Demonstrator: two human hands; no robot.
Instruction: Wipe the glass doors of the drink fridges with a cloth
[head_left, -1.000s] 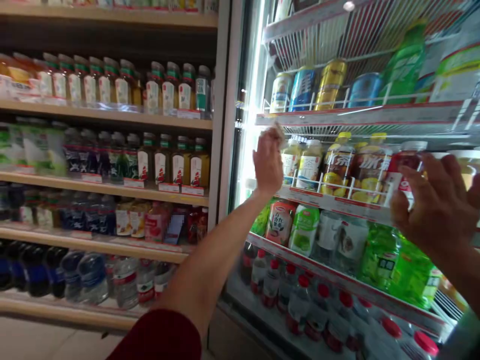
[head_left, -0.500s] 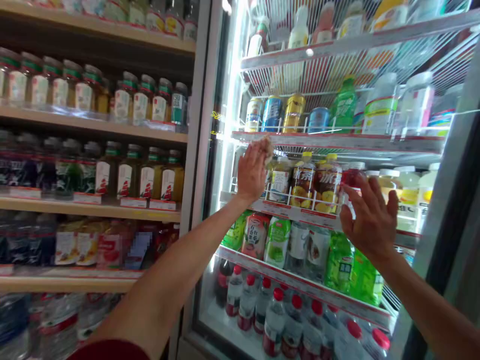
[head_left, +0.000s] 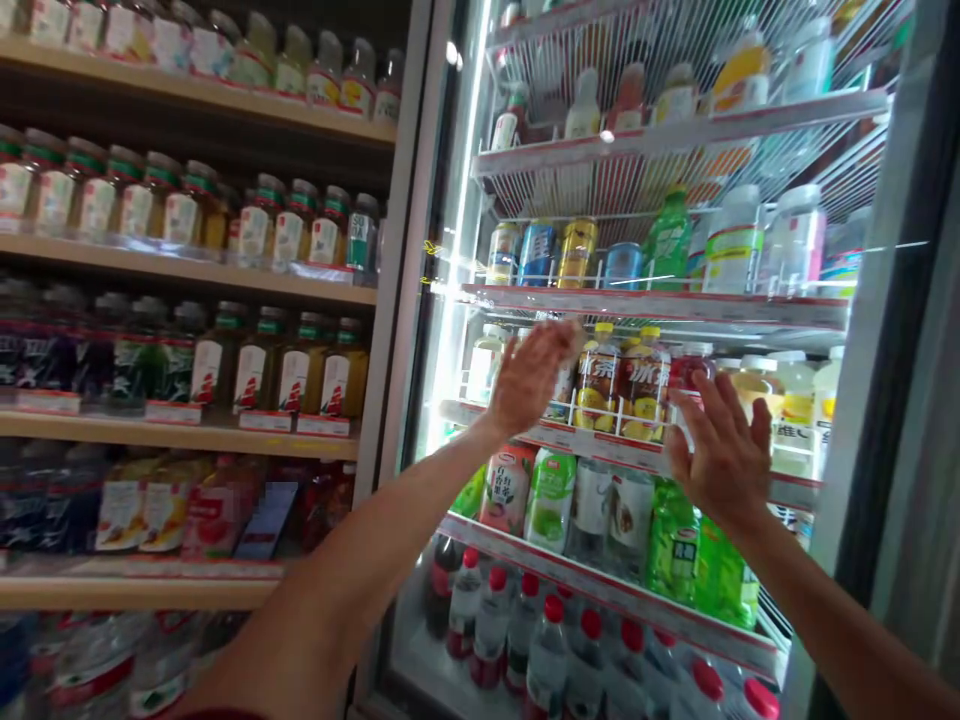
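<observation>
My left hand point(head_left: 529, 378) is raised to the glass front of a lit drinks fridge, pressing a pale, crumpled cloth point(head_left: 576, 340). Only a bit of the cloth shows past the fingertips. To the right, my right hand point(head_left: 720, 450) has its fingers spread and nothing in it; whether the palm touches the glass I cannot tell. Behind the glass, between the hands, stand iced tea bottles point(head_left: 598, 385) with yellow caps. Green drink bottles point(head_left: 673, 550) are on the shelf below my right hand.
Left of the fridge frame point(head_left: 397, 250), wooden shelves point(head_left: 187, 270) carry rows of juice bottles. A phone-like slab point(head_left: 268, 518) leans on a lower shelf. Red-capped bottles point(head_left: 547, 640) fill the fridge bottom. A dark upright edge point(head_left: 885, 400) bounds the fridge at right.
My left hand has swept right and slightly down across the glass with the cloth, tilting over. My right hand has shifted slightly left. The camera view has tipped upward a little.
</observation>
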